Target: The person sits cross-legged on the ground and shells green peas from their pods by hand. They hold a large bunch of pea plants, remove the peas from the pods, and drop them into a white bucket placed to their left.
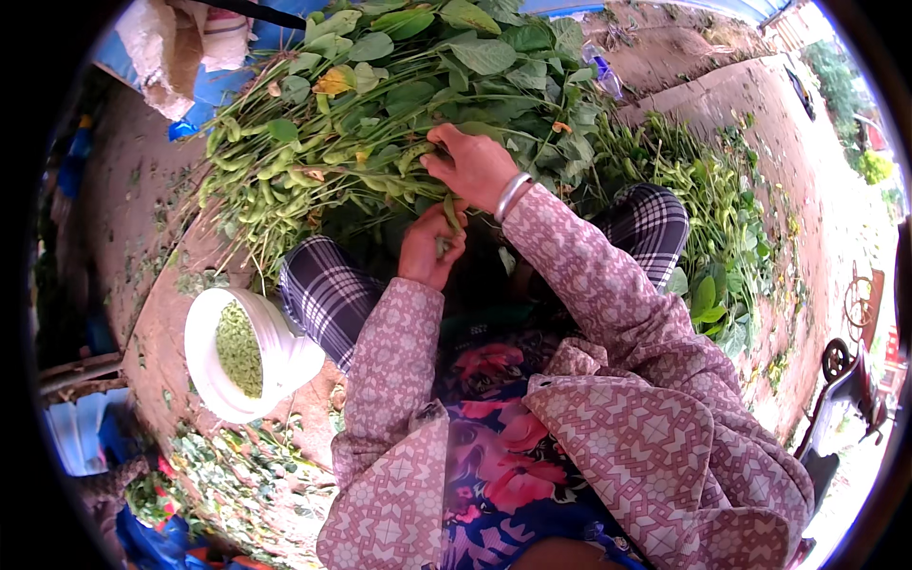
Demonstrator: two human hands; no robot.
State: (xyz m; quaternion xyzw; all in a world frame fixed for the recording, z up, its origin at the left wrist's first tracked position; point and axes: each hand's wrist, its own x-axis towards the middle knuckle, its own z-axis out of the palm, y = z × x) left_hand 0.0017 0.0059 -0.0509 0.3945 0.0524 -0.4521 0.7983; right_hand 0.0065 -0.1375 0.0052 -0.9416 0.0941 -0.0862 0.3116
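Observation:
A big pile of green soybean plants (399, 92) with leaves, stems and pods lies in front of my knees. My left hand (433, 246) is curled around a green pod, held upright between thumb and fingers, and something pale shows in the palm. Just above it, my right hand (474, 167), with a silver bangle at the wrist, reaches into the plants' near edge. Its thumb and forefinger are bent at a pod there; whether they grip it is unclear. Beside my left knee a white plastic bucket (203, 356) holds shelled green beans (239, 349), its mouth tilted towards me.
More soybean plants (712, 206) lie on the ground right of my right knee. Leaves and empty-looking pods (249, 484) are scattered behind the bucket. A white woven sack (160, 57) rests on blue material at upper left. A wheeled vehicle (841, 399) stands at far right.

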